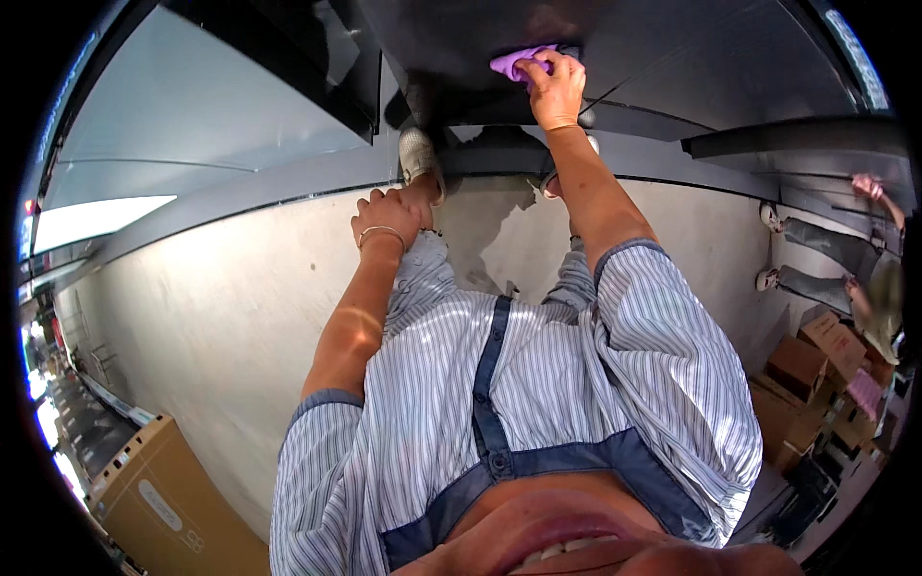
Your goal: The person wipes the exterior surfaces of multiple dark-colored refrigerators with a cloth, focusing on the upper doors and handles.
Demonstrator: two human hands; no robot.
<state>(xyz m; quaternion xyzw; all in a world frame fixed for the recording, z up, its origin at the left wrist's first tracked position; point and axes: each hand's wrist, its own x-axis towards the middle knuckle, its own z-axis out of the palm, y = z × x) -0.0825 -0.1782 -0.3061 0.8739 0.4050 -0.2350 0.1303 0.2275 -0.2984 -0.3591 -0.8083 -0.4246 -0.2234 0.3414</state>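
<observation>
My right hand (559, 85) presses a folded purple cloth (513, 63) against a glossy black panel (670, 43) at the top of the view. A dark patch shows beside its fingers; I cannot tell what it is. Near the bare ankle and the grey trouser hem, my left hand (387, 217) rests against my lower leg, wearing a thin bracelet. It holds no object, and its fingers are bent and slightly apart. A pale textured shoe (416, 157) is below the panel, and the other is partly hidden by my right forearm.
A grey ledge (338, 167) runs along the panel's foot, above a pale floor (238, 266). Glossy panels (216, 108) continue to the left. At right stands another person (821, 237), near piled cardboard boxes (796, 367). A large cardboard box (180, 497) stands at lower left.
</observation>
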